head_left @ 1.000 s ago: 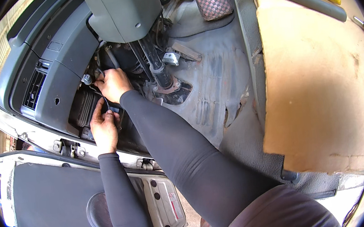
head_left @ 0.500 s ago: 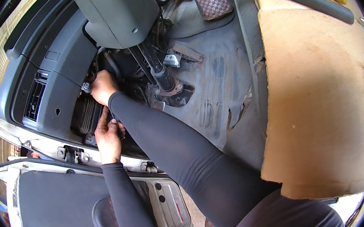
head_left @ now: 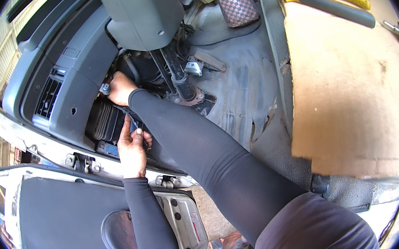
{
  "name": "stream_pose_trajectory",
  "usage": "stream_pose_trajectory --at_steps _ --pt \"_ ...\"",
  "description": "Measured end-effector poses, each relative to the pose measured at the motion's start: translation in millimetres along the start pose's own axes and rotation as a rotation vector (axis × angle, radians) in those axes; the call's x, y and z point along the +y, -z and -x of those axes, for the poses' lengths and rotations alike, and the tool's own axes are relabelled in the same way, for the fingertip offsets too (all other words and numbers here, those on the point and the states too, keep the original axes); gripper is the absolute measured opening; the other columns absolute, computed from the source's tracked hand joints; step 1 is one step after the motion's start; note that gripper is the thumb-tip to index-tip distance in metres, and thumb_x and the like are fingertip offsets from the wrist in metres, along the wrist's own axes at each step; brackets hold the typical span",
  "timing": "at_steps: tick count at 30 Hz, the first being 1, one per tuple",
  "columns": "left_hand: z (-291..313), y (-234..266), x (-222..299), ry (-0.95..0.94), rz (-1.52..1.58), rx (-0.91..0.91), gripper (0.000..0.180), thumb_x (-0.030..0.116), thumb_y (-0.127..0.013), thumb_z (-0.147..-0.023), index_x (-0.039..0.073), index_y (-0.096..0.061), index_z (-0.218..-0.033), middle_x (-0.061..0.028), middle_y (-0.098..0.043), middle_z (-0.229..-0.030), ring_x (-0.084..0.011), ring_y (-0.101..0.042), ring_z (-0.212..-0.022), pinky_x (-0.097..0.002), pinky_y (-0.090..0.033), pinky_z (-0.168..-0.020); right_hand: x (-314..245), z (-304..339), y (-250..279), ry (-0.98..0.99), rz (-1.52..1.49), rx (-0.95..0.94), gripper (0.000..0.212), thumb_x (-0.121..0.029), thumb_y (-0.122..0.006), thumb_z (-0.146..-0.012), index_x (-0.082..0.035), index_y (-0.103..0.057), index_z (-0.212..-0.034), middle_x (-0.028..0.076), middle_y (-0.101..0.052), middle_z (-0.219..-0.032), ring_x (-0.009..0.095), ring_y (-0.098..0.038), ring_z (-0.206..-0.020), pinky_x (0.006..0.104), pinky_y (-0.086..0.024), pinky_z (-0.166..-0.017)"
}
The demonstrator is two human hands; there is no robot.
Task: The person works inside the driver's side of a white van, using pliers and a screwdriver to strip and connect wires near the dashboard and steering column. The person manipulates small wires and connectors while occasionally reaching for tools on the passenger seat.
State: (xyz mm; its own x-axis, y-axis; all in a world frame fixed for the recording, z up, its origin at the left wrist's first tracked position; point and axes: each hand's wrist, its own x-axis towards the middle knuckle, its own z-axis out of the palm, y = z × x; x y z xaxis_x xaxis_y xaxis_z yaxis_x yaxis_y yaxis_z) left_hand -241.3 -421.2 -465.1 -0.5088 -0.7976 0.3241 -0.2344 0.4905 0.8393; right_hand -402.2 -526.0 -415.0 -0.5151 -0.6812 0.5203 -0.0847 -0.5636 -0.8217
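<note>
My right hand [head_left: 123, 89] reaches under the grey dashboard [head_left: 81, 64], its fingers closed beside a rounded metal end [head_left: 105, 88] that sticks out past the knuckles. What the fingers grip is mostly hidden. Lower and nearer, my left hand [head_left: 133, 152] is held palm up, index finger pointing upward and the other fingers curled around something dark. A thin black cable [head_left: 133, 116] runs between the two hands. Ribbed black ducting [head_left: 103, 121] lies left of them inside the opening.
The steering column [head_left: 174, 73] and its grey cover [head_left: 142, 16] stand right of my hands. An open door [head_left: 68, 221] lies nearest me. Cardboard [head_left: 347, 94] covers the seat, with yellow-and-black-handled pliers [head_left: 327, 1] on it. A checkered pouch [head_left: 235, 1] sits beyond the floor mat.
The view has shifted, so the dashboard and hands appear farther right. Both hands keep nearly the same place and pose in the opening. More of the seat below the cardboard shows.
</note>
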Motion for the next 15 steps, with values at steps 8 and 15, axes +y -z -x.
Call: stream_pose_trajectory --at_steps 8,15 --pt "-27.2 14.7 19.1 0.222 0.519 0.063 0.046 0.022 -0.062 -0.106 0.004 -0.050 -0.146 -0.0144 -0.071 -0.123 -0.0194 -0.071 -0.100 -0.0323 -0.059 -0.084 13.2 4.3 1.5 0.170 -0.198 -0.186 0.022 -0.011 -0.078 -0.089 0.004 -0.075 -0.105 0.015 -0.077 -0.093 0.021 -0.072 -0.086 0.0352 -0.054 -0.078" --pt "-41.1 13.9 17.6 0.176 0.390 -0.023 0.024 0.024 -0.057 -0.109 0.009 -0.063 -0.127 0.0009 -0.068 -0.089 -0.0107 -0.068 -0.076 -0.0257 -0.060 -0.072 15.5 -6.1 9.5 0.245 -0.192 0.064 0.012 0.003 -0.067 -0.086 0.004 -0.073 -0.095 0.012 -0.075 -0.085 0.021 -0.069 -0.072 0.0342 -0.053 -0.069"
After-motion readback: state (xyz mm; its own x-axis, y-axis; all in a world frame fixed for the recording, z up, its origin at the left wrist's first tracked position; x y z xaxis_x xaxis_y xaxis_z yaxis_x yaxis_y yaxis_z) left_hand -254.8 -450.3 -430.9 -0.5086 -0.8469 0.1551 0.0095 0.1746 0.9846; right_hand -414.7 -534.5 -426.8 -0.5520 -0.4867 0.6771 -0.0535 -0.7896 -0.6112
